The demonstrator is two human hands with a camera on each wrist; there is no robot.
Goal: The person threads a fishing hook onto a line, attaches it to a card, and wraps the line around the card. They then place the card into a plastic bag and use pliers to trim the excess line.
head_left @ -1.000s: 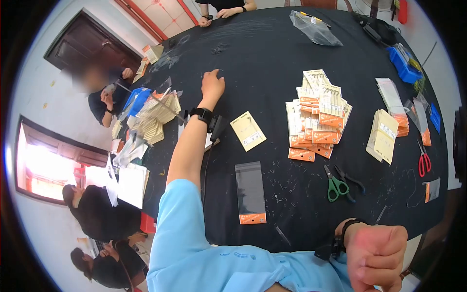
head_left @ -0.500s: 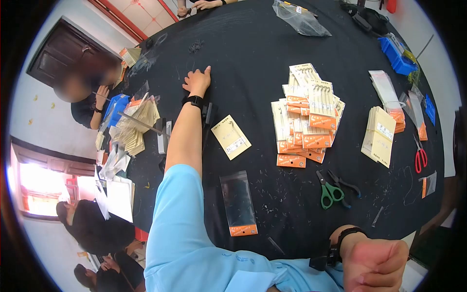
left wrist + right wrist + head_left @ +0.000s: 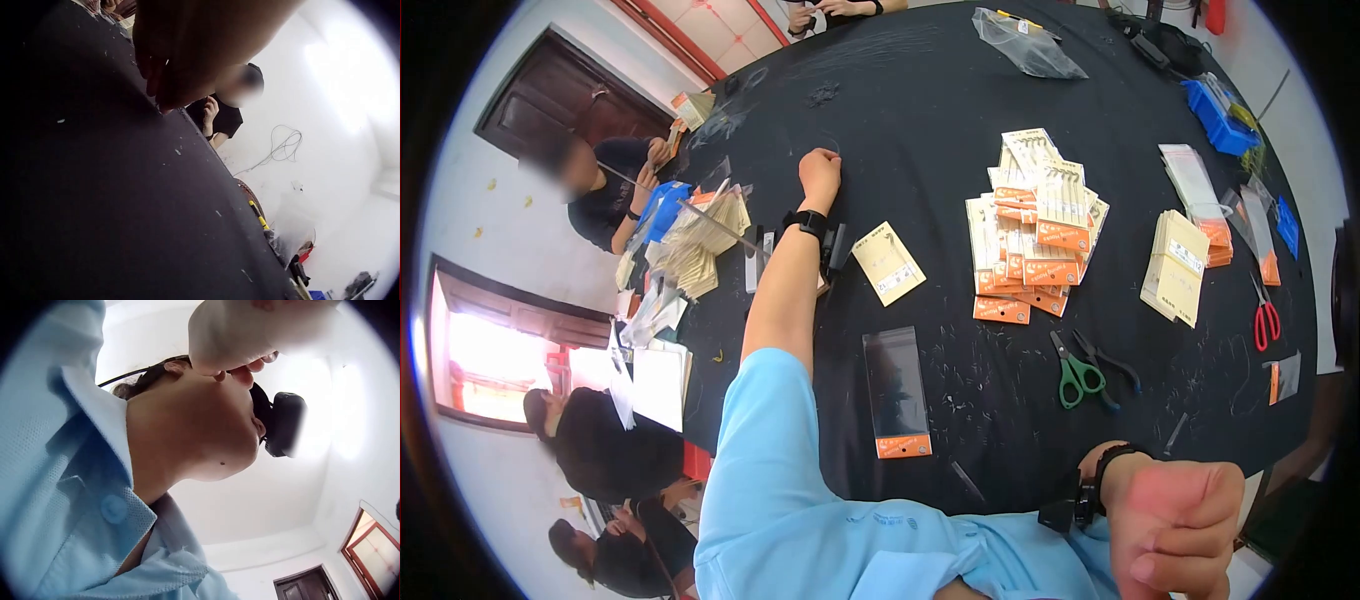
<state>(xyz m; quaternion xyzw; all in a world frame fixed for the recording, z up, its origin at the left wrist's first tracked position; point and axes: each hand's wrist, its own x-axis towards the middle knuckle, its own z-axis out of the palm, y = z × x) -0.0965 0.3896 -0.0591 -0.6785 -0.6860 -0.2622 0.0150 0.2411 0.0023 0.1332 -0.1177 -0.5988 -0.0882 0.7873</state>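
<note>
My left hand (image 3: 820, 178) is at the far left part of the black tablecloth (image 3: 920, 120), its fingers drawn together, beyond a cream card (image 3: 888, 264) with a hook drawn on it. Whether something thin is between those fingers cannot be told. In the left wrist view the same hand (image 3: 194, 50) is dark, fingertips low near the cloth. My right hand (image 3: 1178, 530) is held near my body at the lower right, fingers curled in, with nothing visible in it. The right wrist view shows that hand (image 3: 250, 337) beside my head, fingers curled.
A clear bag (image 3: 896, 385) lies near my left sleeve. Packed cards (image 3: 1030, 235) form a central pile, with green scissors (image 3: 1080, 383), pliers (image 3: 1108, 368), banded cards (image 3: 1175, 268) and red scissors (image 3: 1266, 318) rightward. A dark heap (image 3: 822, 95) sits farther back. Other people sit around.
The fingers of my left hand, spread half a second ago, have drawn together. My right hand stays curled near my body. The head view has shifted slightly.
</note>
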